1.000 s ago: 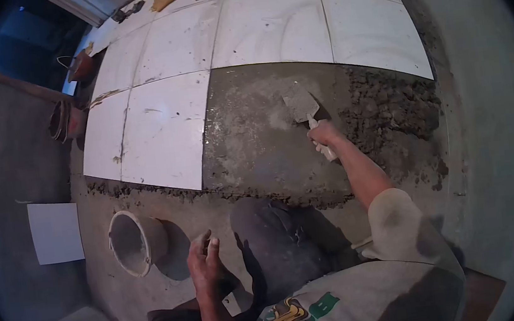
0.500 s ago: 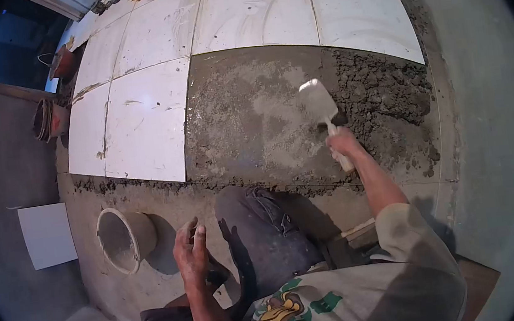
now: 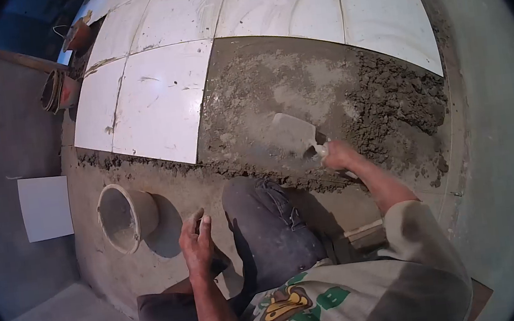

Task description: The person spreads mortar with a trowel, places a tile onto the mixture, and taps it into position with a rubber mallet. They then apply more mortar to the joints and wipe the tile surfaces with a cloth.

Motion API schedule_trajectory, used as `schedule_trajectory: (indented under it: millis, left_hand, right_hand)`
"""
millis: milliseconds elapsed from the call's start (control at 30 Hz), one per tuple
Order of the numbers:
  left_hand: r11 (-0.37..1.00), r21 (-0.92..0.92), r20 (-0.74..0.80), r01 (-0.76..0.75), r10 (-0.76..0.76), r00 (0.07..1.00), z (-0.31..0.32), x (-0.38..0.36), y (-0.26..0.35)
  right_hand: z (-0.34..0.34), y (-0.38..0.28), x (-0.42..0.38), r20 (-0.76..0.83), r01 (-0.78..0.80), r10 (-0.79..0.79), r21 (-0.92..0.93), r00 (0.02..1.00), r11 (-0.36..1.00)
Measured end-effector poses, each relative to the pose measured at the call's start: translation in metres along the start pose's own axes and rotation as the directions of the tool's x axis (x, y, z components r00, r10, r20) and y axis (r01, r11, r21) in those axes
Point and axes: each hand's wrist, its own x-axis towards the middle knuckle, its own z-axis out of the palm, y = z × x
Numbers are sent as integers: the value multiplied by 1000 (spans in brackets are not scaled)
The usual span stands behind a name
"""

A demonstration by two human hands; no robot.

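My right hand [image 3: 340, 155] is closed around the handle of a trowel [image 3: 293, 133], whose flat blade points left over the smoothed grey mortar [image 3: 262, 96]. Rougher, clumped mortar [image 3: 395, 94] lies to the right of the blade. Above my bent knee's left side, my left hand [image 3: 197, 238] is raised with thumb and fingers apart, and nothing shows between them. White floor tiles [image 3: 158, 102] border the mortar on its left and far sides.
A pale bucket [image 3: 149, 212] stands on the floor left of my left hand. A loose white tile [image 3: 45, 208] is by the left wall. Stacked buckets [image 3: 69, 93] and a reddish bucket [image 3: 78, 37] stand at the upper left.
The trowel has come nearer to me and its blade has turned from pointing away to pointing left. My right hand has lowered slightly. The view has shifted a little.
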Motion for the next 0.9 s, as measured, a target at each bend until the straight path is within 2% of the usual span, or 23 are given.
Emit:
schedule_trajectory:
  millis: [67, 133, 167, 200, 267, 300, 400, 433, 467, 533, 567, 600, 633, 667, 733, 800, 867, 900]
  left_hand:
    - [999, 32, 7, 34, -35, 999, 0, -2, -7]
    - [999, 33, 6, 17, -17, 1000, 0, -7, -7]
    - [999, 36, 13, -20, 19, 1000, 0, -7, -5]
    - [999, 37, 11, -23, 22, 1000, -1, -7, -4]
    - [1000, -24, -2, -10, 10, 1000, -5, -3, -4]
    - [1000, -25, 3, -10, 10, 1000, -9, -2, -4]
    - [993, -75, 21, -94, 96, 995, -28, 11, -7]
    - [988, -58, 1, -141, 142, 990, -36, 17, -12]
    - [983, -43, -20, -179, 178, 984, -45, 20, -19]
    - [968, -133, -38, -212, 208, 977, -70, 28, -32]
    - [951, -121, -94, -285, 275, 957, -88, 35, -40]
    - [926, -111, -165, -360, 340, 926, -107, 44, -49]
    - [934, -90, -264, -346, 313, 912, -130, 53, -61]
    - [941, -67, -352, -331, 288, 891, -155, 63, -79]
    - [968, -166, -511, -189, 79, 856, -194, 94, -144]
    - [995, -93, -611, 33, -83, 787, -227, 119, -213]
    - [932, 51, -712, 358, -218, 668, -241, 135, -294]
    - [930, 30, -706, 365, -239, 666, -242, 139, -321]
  right_hand:
    - [2, -2, -2, 12, 26, -26, -70, 1000, 997]
    - [-1, -18, -11, 172, -141, 101, 239, 980, 961]
    - [5, -28, -11, 122, 13, -12, -9, 992, 1000]
    - [9, -43, -10, 119, 15, -14, -7, 993, 1000]
    - [17, -68, -7, 26, -101, 98, 130, 995, 986]
    - [26, -69, 3, -60, -42, 47, 88, 997, 995]
    - [25, -69, 15, -80, -83, 86, 38, 993, 996]
    - [29, -62, 19, -193, -107, 126, 103, 973, 989]
    - [25, -54, 21, -199, -110, 126, 89, 972, 990]
    - [16, -40, 19, -116, -156, 147, -71, 982, 985]
    - [12, -34, 13, -135, -165, 153, -83, 979, 983]
    - [2, -33, 8, -228, -232, 222, -18, 948, 973]
    - [-6, -38, 6, -317, -286, 290, 59, 903, 956]
    - [-15, -52, 0, -345, -290, 291, 57, 892, 955]
    - [-38, -90, -19, -375, -217, 166, -97, 912, 971]
    - [-48, -126, -18, -383, -177, 100, -170, 918, 969]
    - [-49, -204, -28, -374, 6, -38, -87, 927, 996]
    - [-46, -241, -25, -336, 8, -74, -195, 939, 981]
